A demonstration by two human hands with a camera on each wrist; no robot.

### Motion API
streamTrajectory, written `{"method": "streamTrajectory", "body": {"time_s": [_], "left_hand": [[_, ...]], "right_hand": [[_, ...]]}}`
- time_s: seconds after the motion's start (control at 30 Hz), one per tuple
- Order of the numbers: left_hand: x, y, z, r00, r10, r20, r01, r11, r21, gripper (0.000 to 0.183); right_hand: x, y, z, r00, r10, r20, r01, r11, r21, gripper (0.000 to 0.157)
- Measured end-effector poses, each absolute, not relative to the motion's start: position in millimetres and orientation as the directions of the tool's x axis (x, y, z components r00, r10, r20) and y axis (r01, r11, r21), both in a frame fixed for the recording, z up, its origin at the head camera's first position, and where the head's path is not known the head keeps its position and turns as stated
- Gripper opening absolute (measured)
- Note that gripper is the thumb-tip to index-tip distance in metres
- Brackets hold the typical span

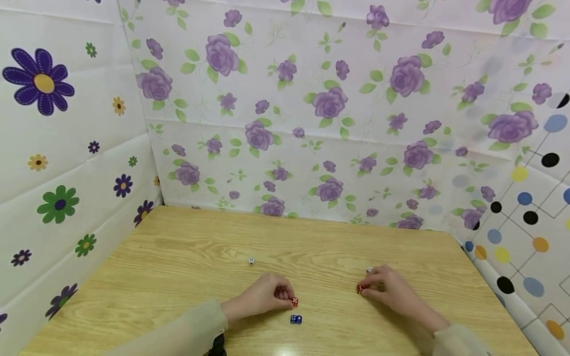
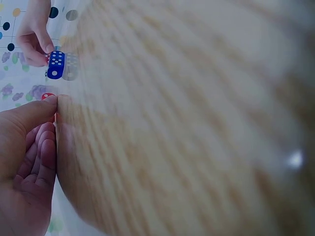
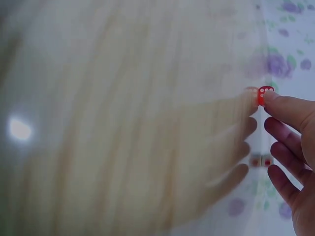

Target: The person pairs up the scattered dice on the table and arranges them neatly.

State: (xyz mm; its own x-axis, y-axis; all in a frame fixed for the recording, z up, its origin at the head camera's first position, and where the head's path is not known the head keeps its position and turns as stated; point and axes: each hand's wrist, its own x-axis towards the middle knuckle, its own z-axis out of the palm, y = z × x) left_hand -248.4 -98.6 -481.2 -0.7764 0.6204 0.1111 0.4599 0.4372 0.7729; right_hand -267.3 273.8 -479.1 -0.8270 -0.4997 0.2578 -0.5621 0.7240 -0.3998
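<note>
Near the middle of the wooden table, my left hand [image 1: 265, 293] pinches a red die [image 1: 295, 300] between thumb and finger. Just in front of it sit two blue dice [image 1: 296, 319], side by side and touching. Farther right, my right hand [image 1: 392, 290] holds another red die [image 1: 359, 289] at its fingertips, low over the tabletop or on it. Its other fingers are loosely bent in the right wrist view. Right behind that hand is a white die [image 1: 369, 270], partly covered by it in the head view. A second white die [image 1: 251, 260] lies behind the left hand.
The light wooden table [image 1: 200, 237] meets a rose-patterned cloth [image 1: 285, 123] at the back. A flowered cloth [image 1: 80, 128] hangs at the left, and a dotted cloth [image 1: 512, 252] at the right. A dark band [image 1: 217, 344] shows at the left sleeve.
</note>
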Motion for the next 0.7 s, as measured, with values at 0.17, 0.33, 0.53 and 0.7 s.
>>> {"method": "streamTrajectory", "body": {"time_s": [0.17, 0.33, 0.53, 0.7], "left_hand": [[-248.4, -98.4, -481.7, -0.778, 0.619, 0.107, 0.454, 0.438, 0.776, 0.009], [-249.2, -98.5, -483.4, -0.777, 0.620, 0.108, 0.456, 0.436, 0.776, 0.009], [-249.8, -98.1, -484.6, -0.778, 0.618, 0.109, 0.458, 0.441, 0.772, 0.009], [-250.1, -97.8, -484.8, -0.777, 0.619, 0.111, 0.464, 0.446, 0.765, 0.009]], "right_hand": [[-264.2, 253.9, -478.8, -0.816, -0.529, 0.233, -0.575, 0.703, -0.418, 0.014], [-259.5, 234.6, -477.8, -0.805, -0.544, 0.236, -0.588, 0.681, -0.437, 0.013], [-257.3, 217.3, -480.1, -0.791, -0.564, 0.239, -0.604, 0.654, -0.455, 0.011], [-255.0, 203.5, -480.5, -0.801, -0.557, 0.220, -0.587, 0.659, -0.471, 0.010]]}}
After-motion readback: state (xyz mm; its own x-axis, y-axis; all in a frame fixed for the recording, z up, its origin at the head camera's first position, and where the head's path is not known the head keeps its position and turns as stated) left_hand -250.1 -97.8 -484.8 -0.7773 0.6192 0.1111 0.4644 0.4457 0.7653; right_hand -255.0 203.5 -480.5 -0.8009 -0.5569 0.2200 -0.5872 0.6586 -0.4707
